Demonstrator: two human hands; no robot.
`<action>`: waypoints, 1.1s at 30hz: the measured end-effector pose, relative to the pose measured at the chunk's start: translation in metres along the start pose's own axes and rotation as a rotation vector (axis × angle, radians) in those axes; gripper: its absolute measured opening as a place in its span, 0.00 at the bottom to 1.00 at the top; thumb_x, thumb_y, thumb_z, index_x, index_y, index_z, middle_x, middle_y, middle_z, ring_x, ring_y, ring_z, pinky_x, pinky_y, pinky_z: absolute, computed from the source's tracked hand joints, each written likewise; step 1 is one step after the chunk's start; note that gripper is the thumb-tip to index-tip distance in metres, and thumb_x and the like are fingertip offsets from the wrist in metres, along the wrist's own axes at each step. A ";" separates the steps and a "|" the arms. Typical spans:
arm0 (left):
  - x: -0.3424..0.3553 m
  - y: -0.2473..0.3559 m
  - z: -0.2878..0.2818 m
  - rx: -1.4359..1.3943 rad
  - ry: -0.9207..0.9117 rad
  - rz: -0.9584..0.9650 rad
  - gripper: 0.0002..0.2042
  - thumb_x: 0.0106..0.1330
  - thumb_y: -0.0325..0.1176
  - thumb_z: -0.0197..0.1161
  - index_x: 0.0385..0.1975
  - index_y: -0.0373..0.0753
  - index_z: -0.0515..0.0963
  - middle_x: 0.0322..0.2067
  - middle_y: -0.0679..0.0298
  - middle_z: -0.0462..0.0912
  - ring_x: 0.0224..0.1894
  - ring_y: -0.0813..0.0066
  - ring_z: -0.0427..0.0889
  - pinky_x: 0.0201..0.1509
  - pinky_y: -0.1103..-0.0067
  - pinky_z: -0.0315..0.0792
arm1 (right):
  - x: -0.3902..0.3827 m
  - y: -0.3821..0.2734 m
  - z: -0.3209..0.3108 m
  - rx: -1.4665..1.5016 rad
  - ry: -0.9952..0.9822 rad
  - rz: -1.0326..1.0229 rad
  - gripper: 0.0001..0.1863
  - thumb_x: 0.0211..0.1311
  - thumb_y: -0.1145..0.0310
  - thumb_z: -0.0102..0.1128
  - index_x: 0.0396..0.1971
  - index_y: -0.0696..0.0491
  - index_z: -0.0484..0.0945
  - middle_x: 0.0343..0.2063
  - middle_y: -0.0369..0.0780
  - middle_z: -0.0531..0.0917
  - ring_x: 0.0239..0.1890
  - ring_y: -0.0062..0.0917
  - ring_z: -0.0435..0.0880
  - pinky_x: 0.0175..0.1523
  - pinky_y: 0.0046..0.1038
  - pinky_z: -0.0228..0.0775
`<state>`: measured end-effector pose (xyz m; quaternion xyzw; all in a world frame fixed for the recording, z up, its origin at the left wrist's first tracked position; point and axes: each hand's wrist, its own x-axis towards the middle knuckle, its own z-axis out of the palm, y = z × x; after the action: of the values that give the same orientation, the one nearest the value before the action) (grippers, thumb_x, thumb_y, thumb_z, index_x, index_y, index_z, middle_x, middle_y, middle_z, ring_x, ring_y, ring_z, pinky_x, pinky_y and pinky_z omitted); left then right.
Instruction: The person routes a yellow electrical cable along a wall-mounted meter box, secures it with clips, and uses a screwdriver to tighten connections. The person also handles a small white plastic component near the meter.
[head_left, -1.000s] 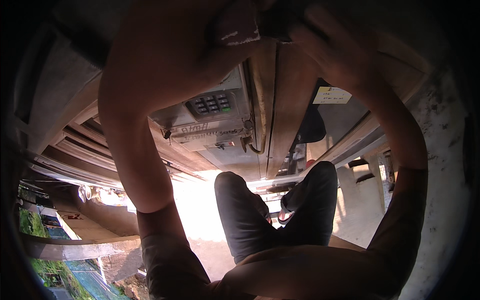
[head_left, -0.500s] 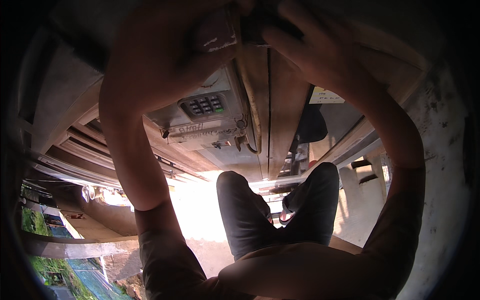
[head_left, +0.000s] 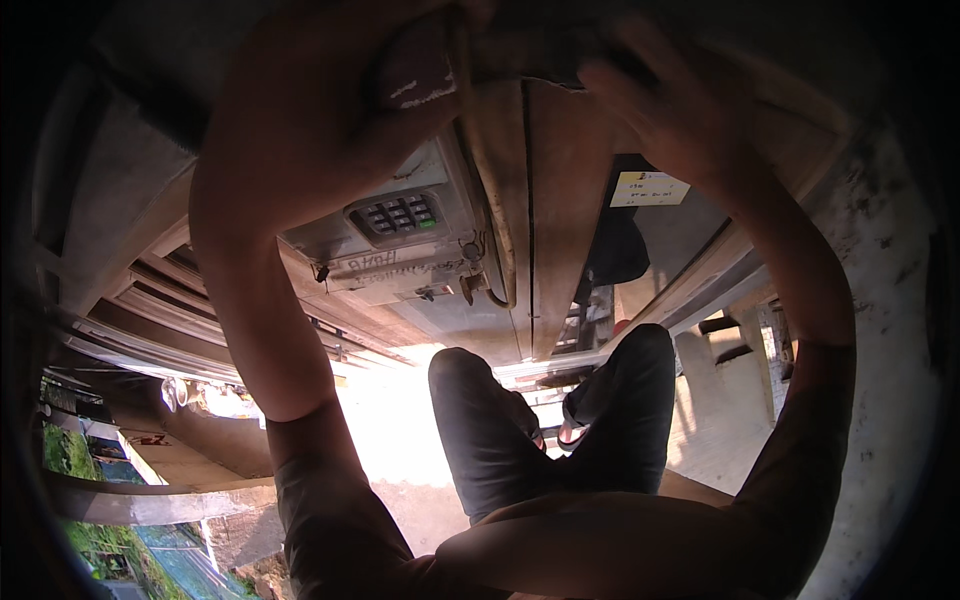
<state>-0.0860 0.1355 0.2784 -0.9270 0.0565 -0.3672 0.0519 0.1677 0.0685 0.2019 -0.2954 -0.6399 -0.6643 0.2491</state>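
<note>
My left hand [head_left: 300, 110] is raised to the upper edge, its thumb and fingers curled round a dark reddish-brown block [head_left: 420, 70] with scuffed white marks. My right hand [head_left: 680, 110] is raised at the upper right, its fingers bent in against the end of a dark strip-like thing [head_left: 530, 50] between the hands. Deep shadow hides what its fingers close on. Below my left hand is a grey metal meter box [head_left: 360, 265] with a black keypad [head_left: 397, 216]. A thin bent pipe [head_left: 496, 200] passes down beside the box, near my left thumb.
Wooden boards [head_left: 560, 200] stand behind the pipe. A yellow paper card [head_left: 648, 189] and a dark rounded thing [head_left: 620, 250] are below my right wrist. My knees [head_left: 465, 400] are bent below the box. A pale stained wall [head_left: 890, 330] rises on the right.
My right hand has moved rightward, away from my left hand, and more of the dark strip shows between them. My left hand has shifted slightly left. More of the yellow card shows.
</note>
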 end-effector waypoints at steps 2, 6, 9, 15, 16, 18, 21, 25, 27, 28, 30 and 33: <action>-0.003 -0.002 0.004 0.080 0.008 0.004 0.15 0.52 0.31 0.66 0.41 0.34 0.80 0.32 0.58 0.82 0.46 0.55 0.78 0.46 0.64 0.73 | 0.006 -0.003 -0.006 0.028 -0.052 0.042 0.08 0.45 0.67 0.66 0.23 0.44 0.73 0.31 0.33 0.72 0.23 0.19 0.76 0.22 0.23 0.69; -0.007 -0.005 0.006 0.169 0.041 0.076 0.15 0.52 0.30 0.66 0.41 0.34 0.80 0.31 0.57 0.81 0.45 0.55 0.78 0.45 0.64 0.73 | 0.013 0.005 -0.023 0.049 -0.039 0.022 0.09 0.45 0.67 0.66 0.25 0.46 0.74 0.33 0.35 0.75 0.23 0.21 0.78 0.23 0.26 0.70; -0.001 -0.001 0.002 0.097 0.045 0.094 0.15 0.53 0.30 0.65 0.41 0.34 0.80 0.31 0.57 0.82 0.45 0.55 0.77 0.45 0.64 0.73 | 0.008 0.015 -0.022 0.080 -0.049 0.009 0.10 0.44 0.68 0.66 0.26 0.48 0.74 0.31 0.35 0.75 0.21 0.21 0.77 0.21 0.27 0.69; 0.005 0.024 -0.004 0.108 -0.042 -0.029 0.15 0.53 0.30 0.64 0.41 0.35 0.80 0.33 0.57 0.82 0.46 0.55 0.78 0.48 0.64 0.73 | 0.001 0.003 -0.007 0.097 0.048 0.059 0.09 0.45 0.69 0.66 0.27 0.49 0.74 0.30 0.36 0.74 0.19 0.22 0.74 0.20 0.27 0.66; 0.006 0.023 0.001 0.136 0.023 -0.003 0.15 0.53 0.29 0.64 0.41 0.35 0.80 0.33 0.57 0.82 0.46 0.55 0.78 0.49 0.64 0.73 | 0.001 0.005 -0.010 0.118 0.057 0.040 0.10 0.45 0.70 0.67 0.27 0.49 0.74 0.29 0.36 0.74 0.19 0.22 0.75 0.20 0.27 0.66; 0.006 0.017 0.003 0.143 0.031 0.041 0.14 0.53 0.29 0.64 0.41 0.34 0.80 0.33 0.57 0.82 0.45 0.55 0.78 0.49 0.64 0.73 | 0.003 0.013 -0.021 0.117 -0.039 0.049 0.10 0.44 0.71 0.68 0.28 0.49 0.76 0.29 0.36 0.74 0.20 0.22 0.76 0.20 0.27 0.67; 0.001 0.003 -0.004 0.088 -0.050 0.049 0.15 0.53 0.30 0.64 0.41 0.34 0.80 0.33 0.57 0.82 0.45 0.55 0.77 0.50 0.64 0.73 | -0.002 0.027 -0.039 0.083 -0.180 0.044 0.12 0.42 0.73 0.69 0.29 0.51 0.77 0.27 0.37 0.74 0.21 0.22 0.77 0.21 0.28 0.67; -0.013 -0.003 -0.002 0.221 -0.042 0.043 0.16 0.51 0.32 0.65 0.41 0.34 0.80 0.33 0.57 0.82 0.47 0.54 0.77 0.51 0.63 0.72 | -0.020 0.027 -0.022 0.106 0.033 0.039 0.12 0.42 0.73 0.70 0.29 0.50 0.78 0.29 0.37 0.75 0.21 0.22 0.77 0.21 0.27 0.66; -0.013 -0.006 -0.002 0.217 -0.066 -0.003 0.16 0.56 0.28 0.63 0.47 0.35 0.79 0.40 0.57 0.82 0.50 0.58 0.78 0.54 0.66 0.73 | -0.029 0.026 -0.019 0.076 0.025 0.084 0.11 0.43 0.71 0.69 0.29 0.49 0.77 0.30 0.36 0.75 0.21 0.22 0.78 0.21 0.26 0.67; -0.013 -0.006 -0.001 0.150 -0.078 -0.073 0.17 0.62 0.25 0.61 0.52 0.37 0.78 0.46 0.57 0.82 0.53 0.63 0.80 0.58 0.70 0.73 | -0.031 0.024 -0.019 0.063 0.027 0.097 0.10 0.45 0.70 0.69 0.28 0.48 0.76 0.31 0.35 0.75 0.21 0.21 0.78 0.21 0.26 0.68; -0.013 -0.007 -0.001 0.007 -0.073 -0.146 0.18 0.68 0.19 0.58 0.58 0.36 0.77 0.54 0.58 0.81 0.60 0.70 0.78 0.65 0.74 0.71 | -0.030 0.021 -0.022 0.027 0.021 0.129 0.09 0.47 0.69 0.67 0.27 0.47 0.75 0.32 0.34 0.75 0.21 0.20 0.78 0.21 0.25 0.69; -0.014 -0.010 0.000 0.003 -0.108 -0.115 0.18 0.66 0.19 0.59 0.56 0.37 0.77 0.53 0.58 0.80 0.57 0.69 0.78 0.61 0.75 0.70 | -0.023 0.020 -0.032 0.050 -0.090 0.147 0.08 0.49 0.69 0.65 0.25 0.46 0.73 0.31 0.33 0.75 0.21 0.18 0.78 0.21 0.23 0.71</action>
<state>-0.0955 0.1468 0.2708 -0.9470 -0.0004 -0.3192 0.0351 0.1952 0.0347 0.1993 -0.3649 -0.6434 -0.6141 0.2752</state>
